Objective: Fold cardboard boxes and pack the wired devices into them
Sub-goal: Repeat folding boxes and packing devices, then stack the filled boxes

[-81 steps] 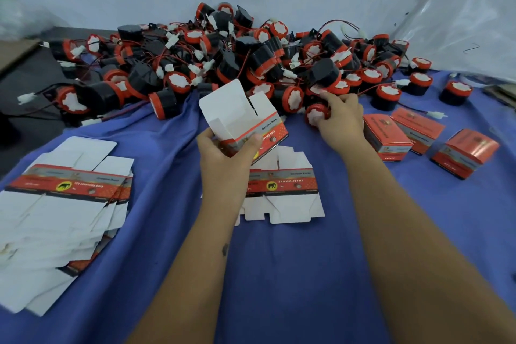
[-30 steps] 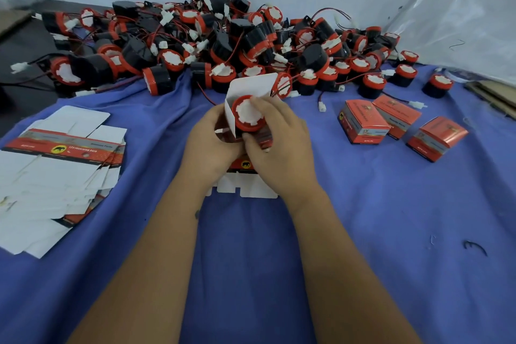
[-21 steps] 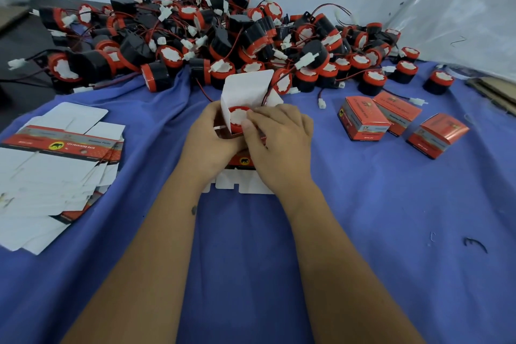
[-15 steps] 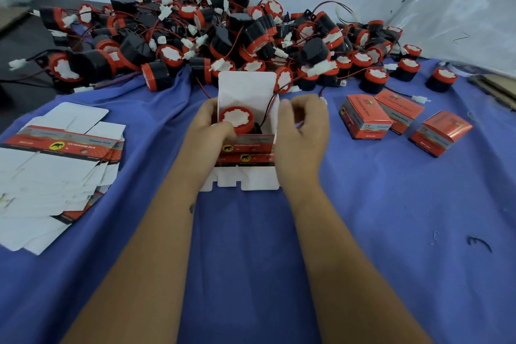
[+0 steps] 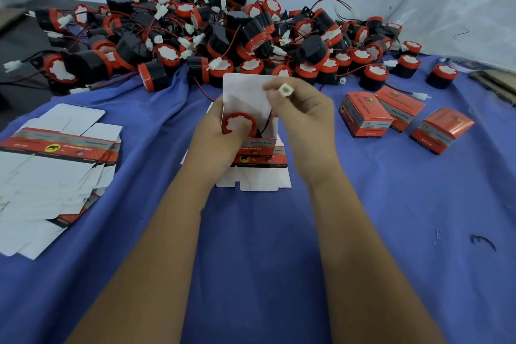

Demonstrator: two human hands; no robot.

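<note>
An open red-and-white cardboard box point(image 5: 247, 95) stands upright at the middle of the blue cloth, its white lid flap raised. A black device with a red rim and white face point(image 5: 238, 123) sits inside it. My left hand point(image 5: 216, 139) grips the box's left side, thumb pressing on the device's face. My right hand point(image 5: 304, 114) pinches the device's white wire connector point(image 5: 285, 90) above the box; a thin red and black wire runs from it down into the box.
A big pile of black-and-red wired devices point(image 5: 223, 36) fills the back. Three closed red boxes point(image 5: 365, 116) lie at the right. A stack of flat box blanks point(image 5: 50, 165) lies at the left, and another blank point(image 5: 254, 176) lies under the open box.
My right hand took a device from the pile and put it into the box that my left hand holds. It then lifted the white connector above the box.
</note>
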